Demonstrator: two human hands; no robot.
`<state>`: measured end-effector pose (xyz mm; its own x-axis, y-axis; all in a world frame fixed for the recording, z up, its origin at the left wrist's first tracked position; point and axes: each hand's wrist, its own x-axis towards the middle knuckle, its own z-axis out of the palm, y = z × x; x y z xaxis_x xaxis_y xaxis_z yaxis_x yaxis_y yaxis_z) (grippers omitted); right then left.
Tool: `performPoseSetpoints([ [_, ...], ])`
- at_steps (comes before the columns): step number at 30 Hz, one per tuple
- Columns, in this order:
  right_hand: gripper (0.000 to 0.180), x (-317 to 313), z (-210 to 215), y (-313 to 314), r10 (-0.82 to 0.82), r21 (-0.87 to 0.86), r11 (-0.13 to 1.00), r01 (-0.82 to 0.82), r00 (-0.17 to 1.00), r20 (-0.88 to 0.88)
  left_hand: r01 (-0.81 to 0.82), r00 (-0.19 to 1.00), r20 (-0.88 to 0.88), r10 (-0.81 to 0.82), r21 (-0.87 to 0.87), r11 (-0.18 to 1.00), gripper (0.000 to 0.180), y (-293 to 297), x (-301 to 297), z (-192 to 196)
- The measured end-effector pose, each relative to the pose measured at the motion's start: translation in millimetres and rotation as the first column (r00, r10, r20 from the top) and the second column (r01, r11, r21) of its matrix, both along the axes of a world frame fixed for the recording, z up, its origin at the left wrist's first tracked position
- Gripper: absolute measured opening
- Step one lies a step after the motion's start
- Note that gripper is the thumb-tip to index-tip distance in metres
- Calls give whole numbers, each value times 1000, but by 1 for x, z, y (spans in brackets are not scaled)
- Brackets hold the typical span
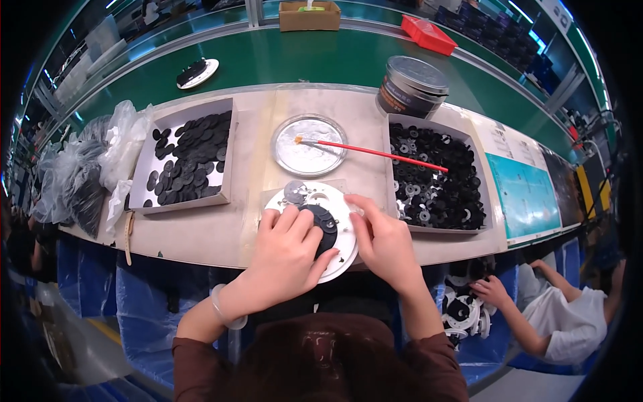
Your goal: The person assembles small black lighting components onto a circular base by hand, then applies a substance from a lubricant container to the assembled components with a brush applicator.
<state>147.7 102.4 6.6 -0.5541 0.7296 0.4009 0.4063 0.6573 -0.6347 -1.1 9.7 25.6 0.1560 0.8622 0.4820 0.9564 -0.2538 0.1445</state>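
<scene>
- The left hand (pixel 289 249) lies curled over a matte black disc (pixel 324 221), grip pressing on it.
- The right hand (pixel 383 242) pinches the rim of the glossy white round plate (pixel 335 262) under the disc, at the near edge of the pale desk (pixel 201 231).
- A red-handled brush (pixel 375 153) rests across a shiny metal dish (pixel 309 145).
- Shallow boxes hold flat black discs (pixel 191 157) and ringed black parts (pixel 435 177).
- A grey cylindrical tin (pixel 410 87) with a dark label band stands behind.

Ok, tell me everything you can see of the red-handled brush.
The brush has a long, thin, red handle, plastic or painted wood by its look, and a short tuft of pale orange bristles. It lies nearly flat and slanted: the bristle end rests in the shallow round metal dish, and the handle runs right over the dish's rim, its tip lying above the box of black rings. No hand touches it.
</scene>
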Motion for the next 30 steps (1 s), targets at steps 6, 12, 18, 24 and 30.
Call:
performPoseSetpoints([
  [6,18,1,-11,-3,59,60,997,-56,997,-45,66,991,125,-55,-84,994,24,-4,-10,0],
  [12,19,2,-9,-4,14,118,993,-19,999,44,68,995,82,-63,-58,996,27,-1,-9,-5],
  [18,17,21,12,16,-74,64,995,74,997,6,45,998,55,-43,-20,999,25,0,-9,-6],
  [24,14,81,22,59,-374,224,915,335,914,160,49,995,94,-46,-25,998,25,1,-8,-7],
  [30,15,82,22,63,-308,50,950,308,902,302,49,992,113,-47,-13,999,25,1,-7,-8],
])
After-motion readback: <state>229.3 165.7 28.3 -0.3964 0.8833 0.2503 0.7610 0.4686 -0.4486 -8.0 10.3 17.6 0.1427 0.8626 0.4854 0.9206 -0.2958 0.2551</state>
